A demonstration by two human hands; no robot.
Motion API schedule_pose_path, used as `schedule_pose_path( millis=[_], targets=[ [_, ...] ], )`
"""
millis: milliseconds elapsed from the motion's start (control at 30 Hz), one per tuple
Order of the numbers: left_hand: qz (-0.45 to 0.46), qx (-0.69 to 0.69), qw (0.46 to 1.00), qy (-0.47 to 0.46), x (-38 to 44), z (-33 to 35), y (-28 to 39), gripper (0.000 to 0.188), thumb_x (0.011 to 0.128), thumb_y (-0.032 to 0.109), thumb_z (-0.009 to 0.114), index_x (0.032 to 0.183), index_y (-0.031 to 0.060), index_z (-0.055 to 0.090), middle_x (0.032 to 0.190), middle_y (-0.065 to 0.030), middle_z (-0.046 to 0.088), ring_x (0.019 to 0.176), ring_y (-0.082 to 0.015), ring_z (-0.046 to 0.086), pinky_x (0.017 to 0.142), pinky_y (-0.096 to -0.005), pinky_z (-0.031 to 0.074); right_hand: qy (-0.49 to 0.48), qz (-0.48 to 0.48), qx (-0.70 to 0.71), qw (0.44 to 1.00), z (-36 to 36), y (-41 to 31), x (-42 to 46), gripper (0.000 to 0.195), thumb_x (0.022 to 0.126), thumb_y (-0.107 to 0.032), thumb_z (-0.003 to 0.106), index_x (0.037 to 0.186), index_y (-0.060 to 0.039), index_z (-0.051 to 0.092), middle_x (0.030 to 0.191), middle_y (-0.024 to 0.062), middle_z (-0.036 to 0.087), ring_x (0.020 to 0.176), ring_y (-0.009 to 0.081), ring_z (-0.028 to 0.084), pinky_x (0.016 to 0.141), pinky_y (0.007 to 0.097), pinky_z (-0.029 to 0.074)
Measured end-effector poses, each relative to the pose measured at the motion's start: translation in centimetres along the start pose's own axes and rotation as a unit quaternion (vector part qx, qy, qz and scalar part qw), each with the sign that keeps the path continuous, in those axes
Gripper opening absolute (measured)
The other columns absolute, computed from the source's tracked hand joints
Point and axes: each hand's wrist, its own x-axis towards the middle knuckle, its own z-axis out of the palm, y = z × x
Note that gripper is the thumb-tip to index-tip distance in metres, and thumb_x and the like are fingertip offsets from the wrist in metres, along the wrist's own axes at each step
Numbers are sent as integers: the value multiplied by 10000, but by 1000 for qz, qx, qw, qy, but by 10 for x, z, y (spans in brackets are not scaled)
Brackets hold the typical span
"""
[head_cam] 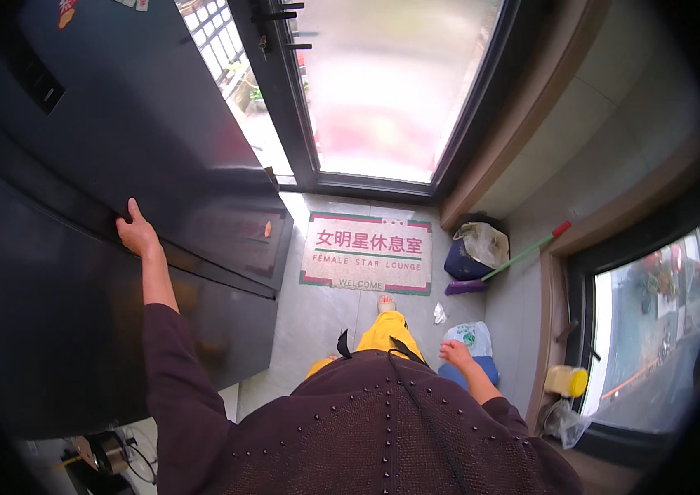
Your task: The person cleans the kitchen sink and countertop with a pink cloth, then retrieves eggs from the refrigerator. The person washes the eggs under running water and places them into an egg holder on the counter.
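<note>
My left hand (137, 234) reaches out to a tall, glossy dark refrigerator (139, 136). Its fingers hook into the long handle groove (213, 263) between the upper and lower doors, with the thumb up on the upper panel; the fingertips are hidden. On the other side, my right hand (456, 354) hangs with loosely bent fingers and holds nothing. Below it in the view are a white plastic bag (470, 334) with a green print and something blue (483, 369). One of my feet (386, 302), below a yellow trouser leg, stands near a doormat (366, 252) bearing writing.
Ahead is a dark-framed glass door (381, 179). Along the right wall stand a lined dark blue bin (464, 257) and a purple broom (466, 287) with a green handle. Crumpled white paper (440, 314) lies on the tiles. A yellow-lidded jar (565, 380) sits by the window.
</note>
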Motion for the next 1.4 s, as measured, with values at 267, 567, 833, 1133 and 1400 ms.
schedule_pose_path(
  millis=[267, 567, 833, 1133, 1400],
  targets=[
    [-61, -69, 996, -2, 10, 4, -8, 498, 884, 424, 623, 1057, -43, 614, 1029, -168, 659, 861, -267, 631, 775, -365, 504, -66, 0, -35, 997, -79, -74, 78, 255, 873, -166, 579, 1098, -50, 606, 858, 34, 646, 726, 123, 637, 563, 252, 471],
    [-26, -21, 997, 76, -30, 9, 14, 466, 865, 403, 648, 1004, -42, 631, 988, -181, 666, 878, -289, 629, 788, -388, 480, -40, 90, -68, 993, -171, -131, 136, 259, 902, -200, 550, 1140, -106, 591, 924, 55, 647, 717, 157, 645, 554, 260, 476],
    [-5, -227, 973, -38, -185, 17, 146, 328, 860, 132, 631, 1102, -44, 497, 1003, -144, 570, 894, -241, 555, 827, -358, 448, -255, -160, -119, 946, -38, -307, 214, 248, 929, -176, 549, 1133, -46, 604, 933, 11, 623, 765, 109, 580, 653, 236, 452],
    [-42, -154, 863, -479, -269, -12, 116, 239, 884, 180, 622, 1056, 22, 671, 908, -87, 704, 822, -130, 657, 727, -255, 500, -344, -330, -132, 869, 142, -519, 125, 543, 965, -420, 470, 1406, -109, 408, 1383, 123, 454, 1183, 212, 501, 1027, 348, 347],
    [-260, -147, 879, -372, -263, -46, -9, 227, 915, 161, 580, 1058, -2, 647, 884, -66, 670, 757, -115, 620, 695, -252, 494, -231, -227, 171, 930, 145, -528, 220, 487, 945, -415, 495, 1268, -50, 494, 1240, 65, 542, 1115, 223, 508, 977, 370, 391]
  ],
)
